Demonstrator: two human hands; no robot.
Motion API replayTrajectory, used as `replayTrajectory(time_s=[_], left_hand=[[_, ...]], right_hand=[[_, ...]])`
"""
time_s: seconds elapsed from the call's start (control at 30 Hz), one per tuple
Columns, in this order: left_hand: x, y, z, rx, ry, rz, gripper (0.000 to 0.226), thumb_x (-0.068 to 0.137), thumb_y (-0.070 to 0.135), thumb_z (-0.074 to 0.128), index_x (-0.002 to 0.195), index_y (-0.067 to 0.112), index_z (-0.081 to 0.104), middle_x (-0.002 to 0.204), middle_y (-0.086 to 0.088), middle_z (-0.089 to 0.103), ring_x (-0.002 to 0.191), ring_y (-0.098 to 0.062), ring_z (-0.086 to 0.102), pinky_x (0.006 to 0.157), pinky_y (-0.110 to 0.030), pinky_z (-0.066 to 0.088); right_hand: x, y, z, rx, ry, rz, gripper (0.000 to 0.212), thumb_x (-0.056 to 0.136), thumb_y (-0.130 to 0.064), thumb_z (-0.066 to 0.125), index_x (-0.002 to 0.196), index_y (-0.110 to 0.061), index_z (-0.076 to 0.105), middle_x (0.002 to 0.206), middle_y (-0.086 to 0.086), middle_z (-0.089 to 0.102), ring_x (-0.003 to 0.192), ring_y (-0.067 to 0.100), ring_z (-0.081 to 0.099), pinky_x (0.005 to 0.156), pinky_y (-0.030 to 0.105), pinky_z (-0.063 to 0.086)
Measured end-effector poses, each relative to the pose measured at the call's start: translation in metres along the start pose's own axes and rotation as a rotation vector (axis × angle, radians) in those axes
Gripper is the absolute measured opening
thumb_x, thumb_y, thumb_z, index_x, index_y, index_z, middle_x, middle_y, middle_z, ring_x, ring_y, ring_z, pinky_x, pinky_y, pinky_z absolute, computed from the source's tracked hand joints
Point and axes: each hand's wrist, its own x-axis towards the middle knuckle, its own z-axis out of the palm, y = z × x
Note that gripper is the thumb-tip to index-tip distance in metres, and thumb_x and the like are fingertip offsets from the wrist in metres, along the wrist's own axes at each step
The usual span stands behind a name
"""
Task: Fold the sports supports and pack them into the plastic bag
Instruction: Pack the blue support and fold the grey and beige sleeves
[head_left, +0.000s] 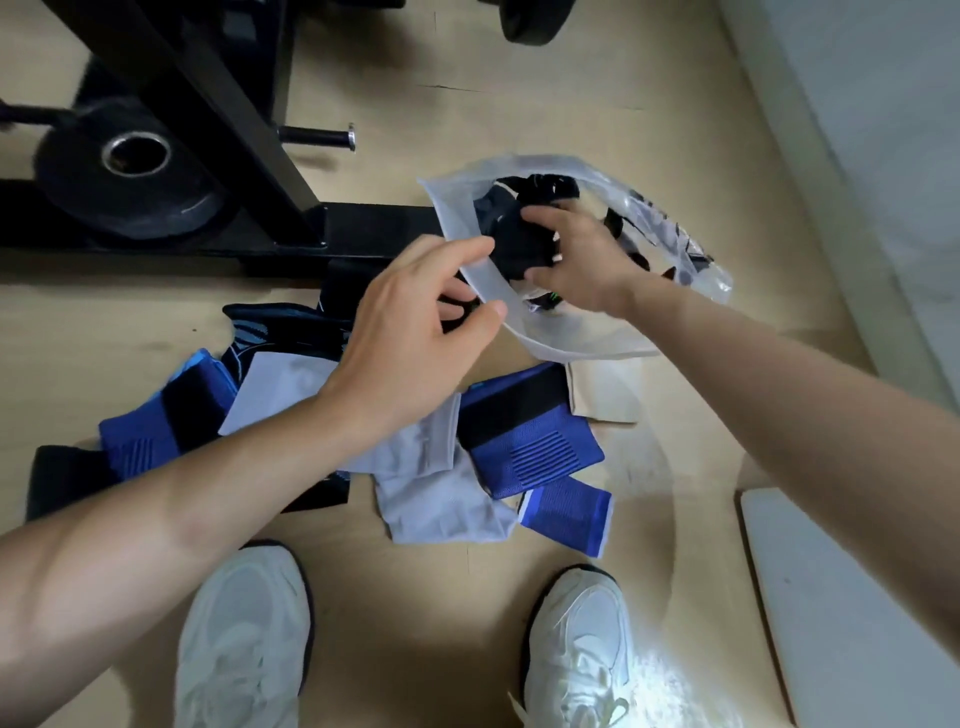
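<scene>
The left hand (415, 317) pinched open the rim of the plastic bag (566, 338) while the right hand (582, 254) gripped a folded black support (511, 249) inside its mouth; a slipped rim could let the fold spring loose.

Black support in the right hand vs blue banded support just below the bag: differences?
Colour: the black support is dark all over; the blue support has a black band.
Place: the black support sits in the plastic bag mouth, gripped by the right hand; the blue support lies in the floor pile.
Pose: black support bunched, blue support flat.
Both are fabric supports.
</scene>
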Motion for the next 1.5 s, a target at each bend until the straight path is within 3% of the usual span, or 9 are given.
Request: replayTrajectory(time_s=[0.17,0.33,0.47,0.7,0.83,1.0,1.2,1.4,1.5], left_hand=[[0.003,0.001,-0.004,-0.063,0.035,0.03,0.047,0.091,0.017,0.067,0.138,0.013,0.06,0.116,0.009,0.057,0.098,-0.011,0.065,0.086,-0.03,0.059],[0.008,-0.001,-0.012,-0.104,0.015,0.008,0.051,0.09,0.017,0.064,0.14,0.017,0.056,0.122,0.009,0.057,0.105,-0.008,0.065,0.088,-0.025,0.057],[0.005,-0.004,-0.018,-0.123,-0.017,-0.004,0.056,0.089,0.017,0.066,0.142,0.025,0.054,0.132,0.012,0.058,0.111,-0.009,0.064,0.092,-0.032,0.058],[-0.014,-0.009,-0.021,-0.118,-0.038,0.043,0.057,0.088,0.015,0.068,0.143,0.022,0.054,0.134,0.009,0.059,0.113,-0.015,0.064,0.091,-0.035,0.057],[-0.028,-0.01,-0.022,-0.07,-0.026,0.137,0.052,0.089,0.006,0.068,0.138,0.021,0.058,0.131,0.006,0.058,0.11,-0.018,0.064,0.088,-0.031,0.057],[-0.056,-0.032,-0.009,-0.028,-0.084,0.127,0.04,0.09,0.01,0.067,0.129,0.017,0.065,0.121,0.002,0.061,0.104,-0.015,0.064,0.085,-0.031,0.057],[-0.082,-0.09,0.027,0.281,-0.358,0.027,0.037,0.087,0.035,0.064,0.122,0.024,0.07,0.115,0.01,0.062,0.108,-0.016,0.059,0.09,-0.043,0.052],[-0.097,-0.123,0.039,0.667,-0.668,-0.088,0.062,0.083,0.051,0.072,0.14,0.033,0.057,0.15,0.001,0.039,0.134,-0.028,0.035,0.106,-0.049,0.041],[-0.1,-0.131,0.04,0.769,-0.755,-0.056,0.07,0.084,0.057,0.068,0.148,0.04,0.046,0.159,0.003,0.024,0.141,-0.027,0.027,0.113,-0.048,0.033]], right_hand=[[0.051,-0.007,0.014,-0.108,-0.086,-0.003,0.083,0.093,-0.016,0.064,0.159,-0.018,0.015,0.156,0.018,0.031,0.142,0.033,0.034,0.116,0.033,0.028],[0.061,0.014,0.024,-0.455,-0.32,0.123,0.069,0.099,-0.057,0.04,0.156,-0.045,0.003,0.16,0.011,0.026,0.136,0.036,0.042,0.11,0.046,0.037],[0.048,0.008,0.015,-0.423,-0.209,0.06,0.068,0.096,-0.062,0.039,0.153,-0.052,0.003,0.149,0.016,0.038,0.131,0.041,0.042,0.108,0.05,0.038],[-0.033,-0.011,0.004,-0.095,-0.045,-0.066,0.055,0.1,-0.052,0.045,0.15,-0.03,0.041,0.142,0.008,0.053,0.131,0.026,0.048,0.109,0.036,0.037],[-0.093,-0.027,-0.001,0.157,0.196,-0.148,0.029,0.098,-0.038,0.056,0.119,-0.023,0.07,0.111,-0.001,0.068,0.102,0.016,0.063,0.093,0.037,0.051],[-0.176,-0.035,0.01,0.305,0.457,-0.263,0.009,0.09,-0.006,0.065,0.09,-0.008,0.074,0.083,0.003,0.069,0.078,0.015,0.061,0.073,0.025,0.048],[-0.203,0.026,0.097,0.263,0.29,-0.112,0.003,0.081,-0.014,0.069,0.081,-0.011,0.07,0.076,0.0,0.066,0.068,0.018,0.059,0.065,0.041,0.052],[-0.191,0.083,0.161,-0.05,0.052,-0.02,0.057,0.076,-0.032,0.082,0.127,-0.015,0.064,0.119,0.004,0.061,0.104,0.029,0.054,0.091,0.04,0.049],[-0.18,0.089,0.171,-0.308,0.009,-0.108,0.063,0.076,-0.039,0.079,0.132,-0.02,0.061,0.121,0.006,0.058,0.102,0.033,0.049,0.083,0.045,0.051]])
